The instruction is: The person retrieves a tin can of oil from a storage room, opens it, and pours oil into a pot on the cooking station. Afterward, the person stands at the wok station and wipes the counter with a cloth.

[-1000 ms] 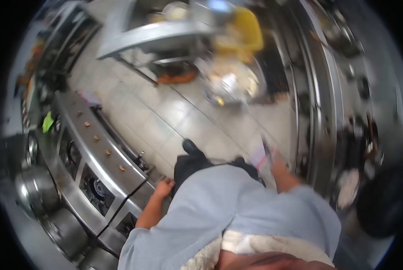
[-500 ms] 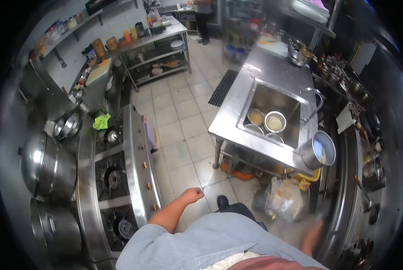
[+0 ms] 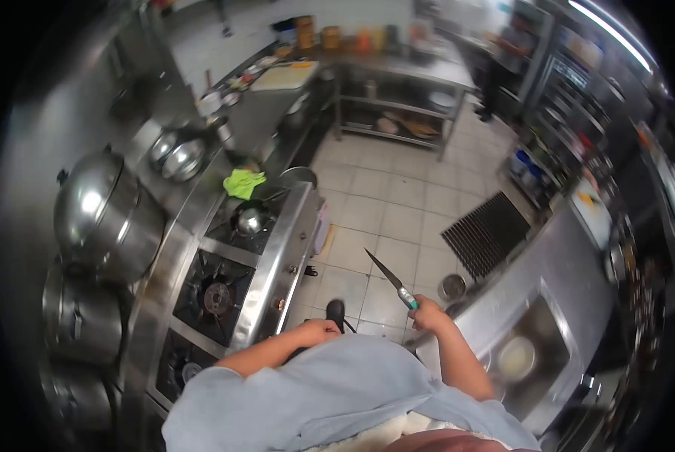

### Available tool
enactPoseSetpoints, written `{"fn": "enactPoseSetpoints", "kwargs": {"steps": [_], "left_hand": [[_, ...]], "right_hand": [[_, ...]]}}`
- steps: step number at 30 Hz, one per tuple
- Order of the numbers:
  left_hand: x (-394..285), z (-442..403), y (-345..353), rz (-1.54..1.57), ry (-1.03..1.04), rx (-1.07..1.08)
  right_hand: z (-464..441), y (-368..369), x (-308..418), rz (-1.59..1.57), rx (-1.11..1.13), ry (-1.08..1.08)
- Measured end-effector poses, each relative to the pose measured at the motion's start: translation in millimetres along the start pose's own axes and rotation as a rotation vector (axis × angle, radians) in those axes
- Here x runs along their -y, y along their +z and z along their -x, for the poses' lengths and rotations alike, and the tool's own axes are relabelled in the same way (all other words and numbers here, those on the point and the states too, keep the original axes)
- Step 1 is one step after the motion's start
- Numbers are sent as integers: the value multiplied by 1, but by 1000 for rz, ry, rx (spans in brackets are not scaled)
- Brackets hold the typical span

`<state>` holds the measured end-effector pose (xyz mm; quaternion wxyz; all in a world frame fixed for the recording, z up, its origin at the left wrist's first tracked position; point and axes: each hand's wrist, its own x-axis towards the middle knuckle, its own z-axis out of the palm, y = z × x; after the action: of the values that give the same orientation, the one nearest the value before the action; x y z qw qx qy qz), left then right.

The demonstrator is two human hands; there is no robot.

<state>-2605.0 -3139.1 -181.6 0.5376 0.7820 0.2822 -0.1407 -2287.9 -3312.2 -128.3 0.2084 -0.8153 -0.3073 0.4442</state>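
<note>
In the head view my right hand is closed around the handle of a knife. Its long, narrow dark blade points up and to the left, over the floor tiles. A green part of the handle shows just ahead of my fingers. My left hand hangs in front of my body with its fingers curled in, and nothing shows in it. The steel stove is the nearest thing on that side.
A bright green cloth lies at the stove's far end. Large steel pots stand left. On the right is a steel counter with a sink. A black mat lies on the floor; a person stands far back.
My right hand has come up from low on the right and now shows the knife in it. The view has turned right and moved forward past the sink. My left hand stays curled.
</note>
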Motion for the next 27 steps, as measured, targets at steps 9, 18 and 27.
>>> {"fn": "enactPoseSetpoints", "kwargs": {"steps": [9, 18, 27], "left_hand": [[-85, -170, -282, -216, 128, -141], [-219, -413, -488, -399, 519, -337], [-153, -472, -522, -61, 265, -347]], "right_hand": [[-238, 1, -149, 545, -40, 266], [-274, -98, -77, -292, -454, 689], [-621, -386, 244, -60, -438, -424]]}}
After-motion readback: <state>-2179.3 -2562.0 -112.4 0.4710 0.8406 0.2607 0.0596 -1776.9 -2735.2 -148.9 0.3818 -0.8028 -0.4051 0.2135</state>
